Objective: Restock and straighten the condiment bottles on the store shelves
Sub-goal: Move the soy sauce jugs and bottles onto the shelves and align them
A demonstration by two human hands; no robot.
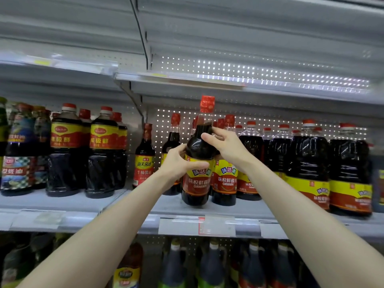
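Observation:
A dark soy sauce bottle [199,150] with a red cap and a yellow-and-red label is held slightly tilted, its base at the front of the middle shelf [245,208]. My left hand [180,161] grips its body over the label's upper edge. My right hand [225,145] holds its shoulder and neck from the right. A matching bottle [224,181] stands just behind and to the right, with more of the same row behind it.
Large dark jugs [307,163] fill the shelf's right side. A slim bottle [144,156] stands left of my hands, and big red-labelled bottles [66,150] stand on the left bay. The upper shelf [207,80] hangs low overhead. More bottles [212,265] line the shelf below.

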